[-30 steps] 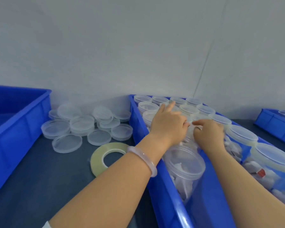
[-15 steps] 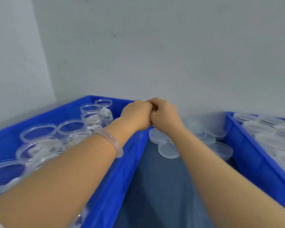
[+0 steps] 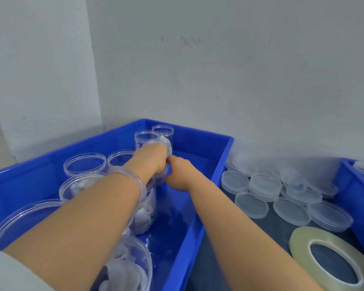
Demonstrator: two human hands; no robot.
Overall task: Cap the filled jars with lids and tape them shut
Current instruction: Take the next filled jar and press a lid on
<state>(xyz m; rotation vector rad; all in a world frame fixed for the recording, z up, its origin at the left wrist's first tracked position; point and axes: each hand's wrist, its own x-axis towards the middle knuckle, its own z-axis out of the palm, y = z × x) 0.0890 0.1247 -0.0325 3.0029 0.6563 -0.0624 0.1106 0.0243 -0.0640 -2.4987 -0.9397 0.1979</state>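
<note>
Two hands meet inside the blue bin (image 3: 198, 143). The left hand (image 3: 153, 158) curls its fingers round the rim of a filled jar (image 3: 149, 206). The right hand (image 3: 177, 175) sits just beside it, its grip not discernible. Step, as judged: fetching an uncapped jar. Next move likely needs lifting it toward the lids (image 3: 265, 185) and the tape roll (image 3: 303, 242).

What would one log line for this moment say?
step: handling jar | left hand: grips jar in blue bin | right hand: at jar, grip unclear | lids, tape roll: on table, untouched
</note>
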